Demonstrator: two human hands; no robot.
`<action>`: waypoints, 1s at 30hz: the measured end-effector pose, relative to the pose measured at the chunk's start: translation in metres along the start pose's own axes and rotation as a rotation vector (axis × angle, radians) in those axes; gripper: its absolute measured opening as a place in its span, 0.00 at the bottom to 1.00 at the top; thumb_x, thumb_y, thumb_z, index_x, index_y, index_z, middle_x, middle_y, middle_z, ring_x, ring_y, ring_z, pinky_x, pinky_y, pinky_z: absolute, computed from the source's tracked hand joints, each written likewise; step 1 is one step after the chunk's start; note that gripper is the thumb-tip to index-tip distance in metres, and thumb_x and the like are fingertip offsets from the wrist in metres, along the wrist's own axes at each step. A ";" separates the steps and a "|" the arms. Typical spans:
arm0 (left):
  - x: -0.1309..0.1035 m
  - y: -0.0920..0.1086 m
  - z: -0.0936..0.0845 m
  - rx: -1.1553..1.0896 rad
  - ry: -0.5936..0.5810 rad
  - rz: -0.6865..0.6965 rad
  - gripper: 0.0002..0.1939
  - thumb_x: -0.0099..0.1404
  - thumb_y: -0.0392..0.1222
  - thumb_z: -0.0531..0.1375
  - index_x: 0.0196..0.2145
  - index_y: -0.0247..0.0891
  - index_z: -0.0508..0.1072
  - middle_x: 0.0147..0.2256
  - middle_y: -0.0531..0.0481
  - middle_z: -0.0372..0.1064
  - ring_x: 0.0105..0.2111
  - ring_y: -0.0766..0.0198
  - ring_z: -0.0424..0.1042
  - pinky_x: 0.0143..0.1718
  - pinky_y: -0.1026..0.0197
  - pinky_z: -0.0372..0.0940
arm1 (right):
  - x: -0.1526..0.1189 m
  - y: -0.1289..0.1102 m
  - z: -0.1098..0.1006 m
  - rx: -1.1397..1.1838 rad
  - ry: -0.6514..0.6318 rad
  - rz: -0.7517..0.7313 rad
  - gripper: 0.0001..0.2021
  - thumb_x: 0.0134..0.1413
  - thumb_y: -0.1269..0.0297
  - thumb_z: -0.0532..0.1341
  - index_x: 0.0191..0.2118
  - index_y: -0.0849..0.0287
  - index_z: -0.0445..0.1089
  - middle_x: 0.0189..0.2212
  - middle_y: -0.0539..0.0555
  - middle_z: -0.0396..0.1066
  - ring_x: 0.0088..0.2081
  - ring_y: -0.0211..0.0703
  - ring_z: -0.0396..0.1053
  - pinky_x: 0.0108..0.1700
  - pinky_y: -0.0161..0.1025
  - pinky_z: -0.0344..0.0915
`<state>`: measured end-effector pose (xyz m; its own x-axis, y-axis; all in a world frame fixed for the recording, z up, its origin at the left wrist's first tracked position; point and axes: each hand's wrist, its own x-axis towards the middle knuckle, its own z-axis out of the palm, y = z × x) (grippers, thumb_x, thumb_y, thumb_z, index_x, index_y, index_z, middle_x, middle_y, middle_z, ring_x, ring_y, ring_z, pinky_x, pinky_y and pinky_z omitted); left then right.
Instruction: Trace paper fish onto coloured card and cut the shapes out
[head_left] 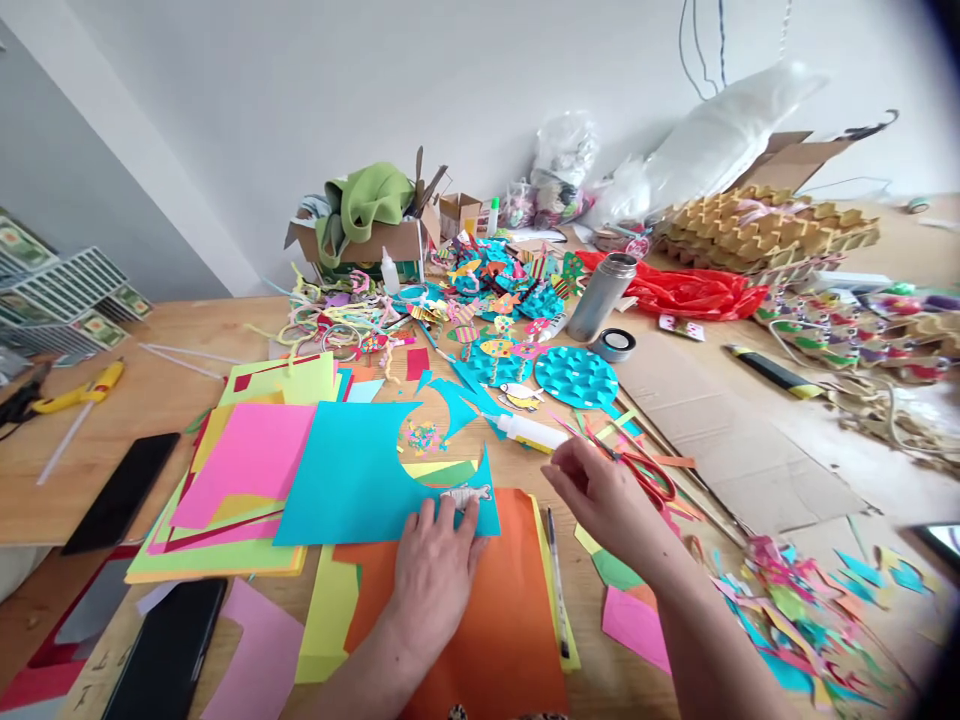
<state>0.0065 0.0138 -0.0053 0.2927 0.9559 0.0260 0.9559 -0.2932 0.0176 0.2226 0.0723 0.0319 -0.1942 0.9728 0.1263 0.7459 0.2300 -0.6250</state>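
Observation:
My left hand lies flat with fingers stretched, pressing on a sheet of blue paper with a curved piece cut out of its right side. At its fingertips is a small pale fish cutout on the blue sheet. To the right, my right hand hovers over the table with fingers loosely bent; I see nothing in it. Close to its fingertips lies a white glue bottle. Red-handled scissors lie just behind its wrist, partly covered. Orange paper sits under the left hand.
Coloured sheets are stacked at left, near two black phones. Behind are a blue egg-tray piece, a steel flask and painted paper fish. Cardboard and paper scraps lie right. A pen lies beside the orange paper.

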 end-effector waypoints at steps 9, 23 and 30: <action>-0.002 0.004 0.000 -0.076 0.020 -0.031 0.22 0.70 0.52 0.51 0.58 0.47 0.65 0.43 0.45 0.66 0.39 0.53 0.64 0.35 0.52 0.63 | -0.037 0.019 0.032 -0.263 -0.292 0.130 0.06 0.53 0.73 0.51 0.32 0.54 0.55 0.17 0.47 0.63 0.20 0.43 0.65 0.23 0.35 0.46; -0.007 0.006 0.011 -0.014 0.040 -0.038 0.25 0.69 0.52 0.53 0.61 0.45 0.61 0.50 0.41 0.65 0.37 0.55 0.68 0.38 0.50 0.66 | 0.028 -0.025 0.019 1.027 -0.043 0.145 0.12 0.57 0.55 0.50 0.38 0.54 0.65 0.23 0.53 0.62 0.23 0.42 0.64 0.23 0.40 0.62; -0.006 0.009 0.011 -0.018 0.005 -0.064 0.28 0.67 0.53 0.55 0.62 0.44 0.60 0.53 0.38 0.64 0.29 0.59 0.70 0.32 0.52 0.68 | 0.027 -0.022 0.066 1.182 -0.057 0.160 0.16 0.52 0.51 0.61 0.45 0.50 0.69 0.32 0.56 0.70 0.33 0.46 0.70 0.33 0.45 0.70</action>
<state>0.0138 0.0051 -0.0161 0.2311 0.9725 0.0288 0.9720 -0.2321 0.0368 0.1586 0.0917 -0.0019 -0.2031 0.9786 -0.0331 -0.2783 -0.0901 -0.9563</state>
